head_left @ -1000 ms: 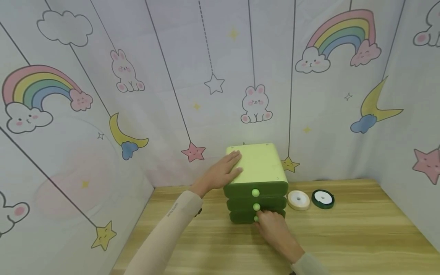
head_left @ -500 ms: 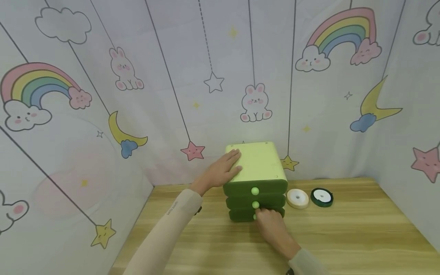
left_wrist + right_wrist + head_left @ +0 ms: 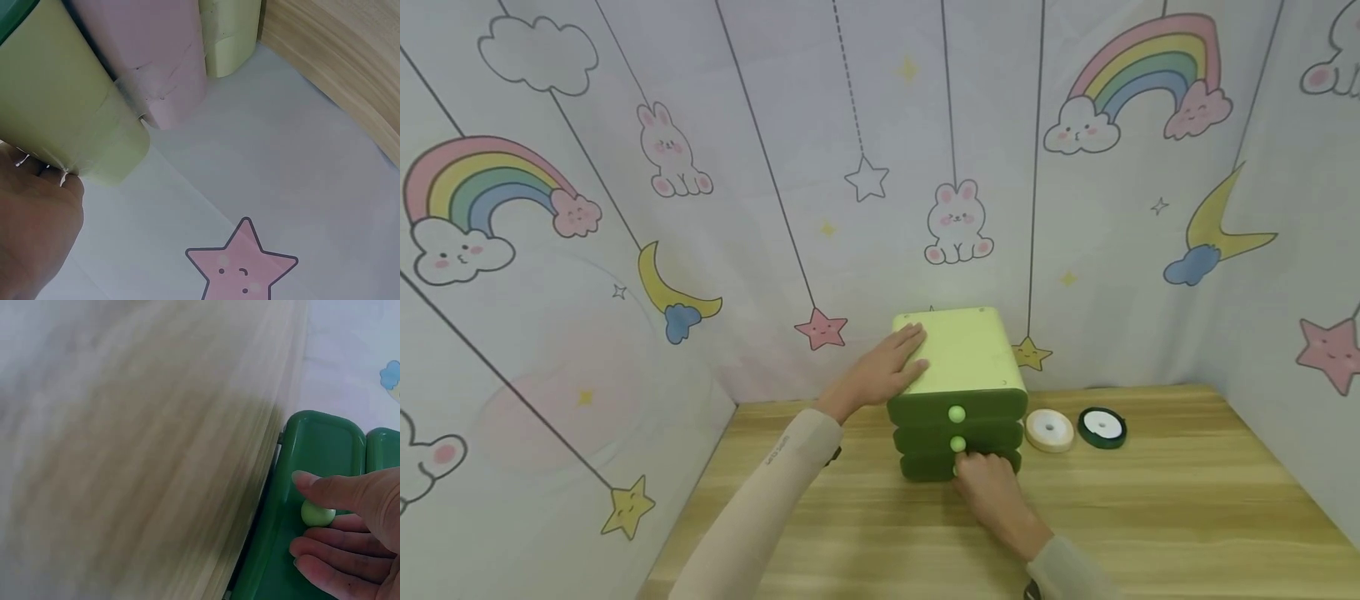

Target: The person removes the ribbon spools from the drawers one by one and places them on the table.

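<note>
A small chest of drawers (image 3: 962, 350) with a pale yellow-green top and three dark green drawer fronts stands against the back wall. My left hand (image 3: 880, 367) rests on the left side of its top, fingers stretched out. In the left wrist view part of the left hand (image 3: 37, 219) lies against the chest's pale side (image 3: 75, 112). My right hand (image 3: 996, 492) is at the bottom drawer. The right wrist view shows the right hand's (image 3: 356, 531) thumb and fingers round a light green drawer knob (image 3: 317, 514). All the drawers look closed.
Two ribbon rolls lie on the wooden table to the right of the chest, one cream roll (image 3: 1049, 430) and one dark green roll (image 3: 1102, 427). A cloth with printed rainbows, rabbits and stars (image 3: 820, 329) hangs round the back and sides of the table (image 3: 1165, 500).
</note>
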A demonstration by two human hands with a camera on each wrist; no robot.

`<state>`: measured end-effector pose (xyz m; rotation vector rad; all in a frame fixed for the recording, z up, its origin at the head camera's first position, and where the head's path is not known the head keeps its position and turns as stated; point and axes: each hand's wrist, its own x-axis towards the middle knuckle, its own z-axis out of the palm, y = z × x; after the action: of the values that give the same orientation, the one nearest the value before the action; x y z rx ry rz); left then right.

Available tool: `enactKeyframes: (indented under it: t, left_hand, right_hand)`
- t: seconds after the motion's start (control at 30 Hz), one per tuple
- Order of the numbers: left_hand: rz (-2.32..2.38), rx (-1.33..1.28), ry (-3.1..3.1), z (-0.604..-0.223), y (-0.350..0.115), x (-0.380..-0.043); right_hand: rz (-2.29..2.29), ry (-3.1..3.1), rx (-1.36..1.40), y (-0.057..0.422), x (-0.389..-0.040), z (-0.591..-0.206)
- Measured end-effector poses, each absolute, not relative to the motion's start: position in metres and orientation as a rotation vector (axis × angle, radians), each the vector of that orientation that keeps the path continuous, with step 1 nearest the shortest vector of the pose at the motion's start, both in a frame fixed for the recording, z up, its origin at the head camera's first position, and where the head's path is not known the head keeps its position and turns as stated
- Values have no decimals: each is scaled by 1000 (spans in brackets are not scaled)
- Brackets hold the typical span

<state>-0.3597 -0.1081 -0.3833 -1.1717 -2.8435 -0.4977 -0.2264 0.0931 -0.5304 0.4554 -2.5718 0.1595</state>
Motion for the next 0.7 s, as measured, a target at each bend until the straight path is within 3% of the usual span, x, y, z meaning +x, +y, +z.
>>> enactKeyframes:
  t: [0.7]
  left_hand:
    - [-487,-1205,-2843,-381,-110,-361]
  right_hand:
    - [-86,-2477,479,85,-229,-537]
